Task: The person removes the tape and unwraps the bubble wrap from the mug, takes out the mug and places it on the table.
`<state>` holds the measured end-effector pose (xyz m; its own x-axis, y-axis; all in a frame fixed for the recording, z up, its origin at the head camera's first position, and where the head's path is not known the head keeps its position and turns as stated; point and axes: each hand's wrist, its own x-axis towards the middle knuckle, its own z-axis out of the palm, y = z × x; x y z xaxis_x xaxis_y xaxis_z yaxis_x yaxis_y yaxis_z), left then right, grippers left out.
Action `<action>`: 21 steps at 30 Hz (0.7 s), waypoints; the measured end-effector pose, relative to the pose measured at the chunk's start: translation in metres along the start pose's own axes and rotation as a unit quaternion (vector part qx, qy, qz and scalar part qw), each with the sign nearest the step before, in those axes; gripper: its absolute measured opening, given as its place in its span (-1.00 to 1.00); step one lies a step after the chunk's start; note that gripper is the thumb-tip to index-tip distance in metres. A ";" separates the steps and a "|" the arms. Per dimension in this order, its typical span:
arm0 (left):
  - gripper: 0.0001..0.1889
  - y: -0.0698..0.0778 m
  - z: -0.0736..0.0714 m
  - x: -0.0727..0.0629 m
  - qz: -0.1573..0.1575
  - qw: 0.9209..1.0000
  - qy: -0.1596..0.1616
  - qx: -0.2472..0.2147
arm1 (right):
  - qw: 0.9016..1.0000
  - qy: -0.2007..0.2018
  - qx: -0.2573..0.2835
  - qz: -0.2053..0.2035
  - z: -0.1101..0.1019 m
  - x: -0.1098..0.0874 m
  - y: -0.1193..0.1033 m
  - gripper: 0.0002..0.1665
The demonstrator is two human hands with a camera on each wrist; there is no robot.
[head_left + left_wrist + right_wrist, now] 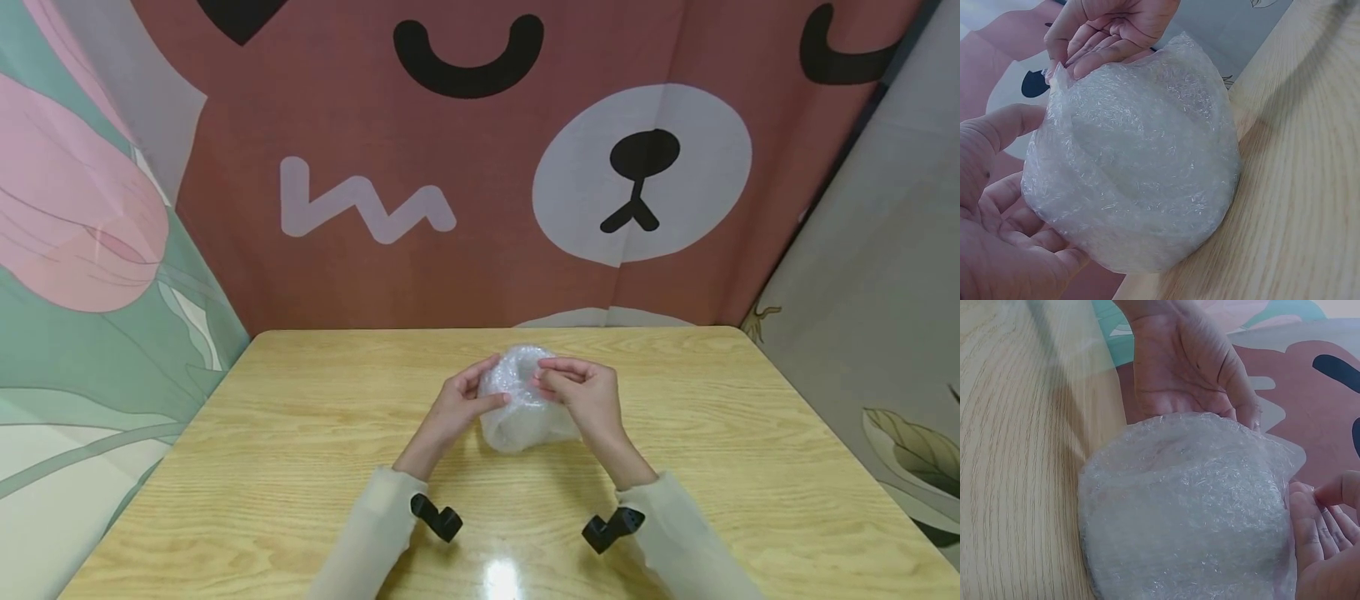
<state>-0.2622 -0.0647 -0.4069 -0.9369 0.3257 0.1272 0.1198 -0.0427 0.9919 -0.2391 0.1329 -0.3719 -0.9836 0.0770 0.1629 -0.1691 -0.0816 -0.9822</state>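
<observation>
A rounded bundle of clear bubble wrap (525,425) rests on the wooden table in front of the person. The left hand (455,402) holds its left side, thumb at the near side and fingers round the far side. At the upper right, the right hand (588,398) pinches an edge of the wrap between thumb and fingertips. In the left wrist view the bubble wrap (1141,169) looks layered and crinkled, and the pinched edge stands up in a peak. Whatever may lie inside the bubble wrap (1185,512) cannot be made out.
The light wooden table (300,442) spreads around both arms. A curtain with a bear face (480,275) hangs along its back edge, and patterned cloths hang at both sides. Black camera mounts (438,518) sit on the cream sleeves.
</observation>
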 end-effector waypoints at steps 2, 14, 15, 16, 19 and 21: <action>-0.36 0.000 0.000 0.000 0.000 1.000 0.000 -0.002 | 1.000 0.006 0.005 0.000 0.000 0.000 0.000 -0.73; -0.36 0.000 0.000 0.001 -0.004 1.000 0.003 -0.003 | 0.999 0.029 0.015 0.005 -0.001 -0.001 -0.001 -0.74; -0.36 0.000 0.000 0.001 -0.004 1.000 0.003 -0.004 | 0.999 0.031 0.016 0.005 -0.001 -0.001 -0.001 -0.74; -0.37 0.000 0.000 0.001 -0.005 1.000 0.003 -0.005 | 0.999 0.033 0.017 0.005 -0.002 -0.001 -0.001 -0.75; -0.36 0.002 0.000 0.000 -0.008 1.000 0.004 -0.007 | 0.999 0.038 0.016 0.004 -0.003 -0.002 -0.001 -0.75; -0.36 0.002 0.000 0.000 -0.009 1.000 0.005 -0.009 | 0.999 0.041 0.018 0.003 -0.005 -0.001 0.000 -0.76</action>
<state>-0.2618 -0.0651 -0.4049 -0.9422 0.3169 0.1089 0.0968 -0.0539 0.9938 -0.2374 0.1375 -0.3723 -0.9764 0.1584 0.1468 -0.1663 -0.1180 -0.9790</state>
